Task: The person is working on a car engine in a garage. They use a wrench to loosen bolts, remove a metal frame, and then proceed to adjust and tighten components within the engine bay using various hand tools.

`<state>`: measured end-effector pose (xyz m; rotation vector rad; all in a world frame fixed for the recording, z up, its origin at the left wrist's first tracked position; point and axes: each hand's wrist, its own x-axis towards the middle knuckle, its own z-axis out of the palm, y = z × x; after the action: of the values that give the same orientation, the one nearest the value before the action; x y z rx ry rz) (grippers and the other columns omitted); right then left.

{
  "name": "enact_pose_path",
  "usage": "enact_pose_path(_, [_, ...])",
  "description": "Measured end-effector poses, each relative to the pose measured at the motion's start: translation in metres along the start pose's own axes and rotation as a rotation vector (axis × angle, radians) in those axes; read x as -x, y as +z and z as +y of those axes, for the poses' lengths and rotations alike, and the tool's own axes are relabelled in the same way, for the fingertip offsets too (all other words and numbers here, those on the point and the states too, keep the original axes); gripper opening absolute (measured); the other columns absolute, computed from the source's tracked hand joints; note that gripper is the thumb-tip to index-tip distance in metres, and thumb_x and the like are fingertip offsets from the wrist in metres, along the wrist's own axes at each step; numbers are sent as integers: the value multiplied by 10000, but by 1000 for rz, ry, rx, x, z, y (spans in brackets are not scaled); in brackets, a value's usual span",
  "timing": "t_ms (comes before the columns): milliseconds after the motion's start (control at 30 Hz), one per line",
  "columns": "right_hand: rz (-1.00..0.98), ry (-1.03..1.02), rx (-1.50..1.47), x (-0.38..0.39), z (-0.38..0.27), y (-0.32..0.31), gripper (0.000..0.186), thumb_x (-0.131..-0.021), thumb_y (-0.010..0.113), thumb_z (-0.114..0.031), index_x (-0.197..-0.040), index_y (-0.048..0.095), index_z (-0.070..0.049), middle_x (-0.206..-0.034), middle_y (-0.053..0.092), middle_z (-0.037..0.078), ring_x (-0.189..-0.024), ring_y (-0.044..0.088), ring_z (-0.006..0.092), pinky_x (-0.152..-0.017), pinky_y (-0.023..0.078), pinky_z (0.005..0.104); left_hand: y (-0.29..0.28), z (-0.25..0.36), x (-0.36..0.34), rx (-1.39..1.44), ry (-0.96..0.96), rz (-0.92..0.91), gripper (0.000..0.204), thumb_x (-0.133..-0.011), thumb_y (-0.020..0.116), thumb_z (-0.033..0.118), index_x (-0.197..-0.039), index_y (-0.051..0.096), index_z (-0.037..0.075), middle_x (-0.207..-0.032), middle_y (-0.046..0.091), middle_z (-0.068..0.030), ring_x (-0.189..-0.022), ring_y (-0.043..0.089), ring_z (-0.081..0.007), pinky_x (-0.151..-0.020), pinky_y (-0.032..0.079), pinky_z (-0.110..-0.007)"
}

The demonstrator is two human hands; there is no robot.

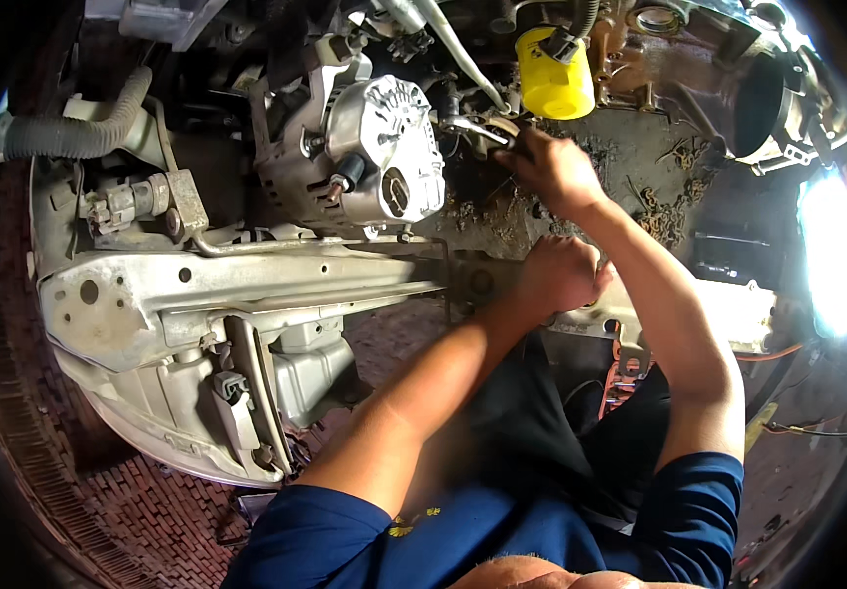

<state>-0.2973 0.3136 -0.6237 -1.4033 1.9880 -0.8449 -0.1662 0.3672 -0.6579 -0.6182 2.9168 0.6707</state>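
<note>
My right hand (558, 175) reaches into the engine bay, its fingers closed round the near end of a shiny metal wrench (480, 130). The wrench's far end reaches in beside the alternator, where its seat is too dark to make out. The silver alternator (369, 152) is left of that hand, and a yellow oil filter (553, 83) sits just above it. Lower down, my left hand (561, 275) is curled into a fist by the pale metal crossmember (683, 304). Whatever its fingers may hold is hidden.
A pale body panel (246, 294) spans the left. A grey corrugated hose (75, 133) runs at upper left. At right a bright lamp (841, 255) glares. An orange slotted piece (625, 363) is below the crossmember. Brick-patterned floor (163, 510) shows at lower left.
</note>
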Motion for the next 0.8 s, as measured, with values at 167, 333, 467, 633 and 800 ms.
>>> enact_pose_path(167, [266, -194, 293, 8, -2, -45, 440, -943, 732, -480, -1111, 678, -77, -860, 738, 155, -794, 741, 355, -697, 593, 472, 5, 3, -5, 139, -37, 130, 423, -952, 649, 406, -783, 757, 33, -755, 720, -230, -749, 722, -434, -763, 574, -512])
enact_pose_path(333, [298, -160, 184, 9, 2, -7, 478, -963, 693, -521, -1018, 641, -49, -867, 744, 214, -786, 743, 392, -683, 594, 487, 2, 7, 3, 30, 80, 335, 381, -909, 693, 385, -732, 717, 48, -739, 710, -197, -709, 718, -376, -714, 563, -513])
enact_pose_path(467, [116, 62, -8, -1, -1, 26, 528, -972, 683, -551, -1069, 642, -34, -945, 759, 207, -889, 735, 423, -785, 590, 502, 13, -5, -1, 121, 180, 279, 270, -855, 723, 361, -826, 700, 94, -769, 700, -126, -709, 703, -350, -673, 545, -494])
enact_pose_path(633, [10, -41, -143, -11, 11, 41, 545, -1021, 616, -535, -1224, 657, -31, -1067, 742, 233, -1047, 697, 438, -899, 551, 525, 18, -1, -6, 96, 35, 93, 233, -812, 744, 311, -918, 727, 104, -861, 722, -122, -777, 708, -353, -715, 556, -477])
enact_pose_path(800, [14, 68, 221, 16, -23, -43, 546, -995, 615, -592, -1058, 691, -55, -908, 745, 187, -861, 738, 390, -774, 584, 504, -21, 10, -7, 82, -116, -117, 419, -959, 651, 400, -812, 764, 24, -810, 733, -241, -850, 729, -433, -853, 563, -531])
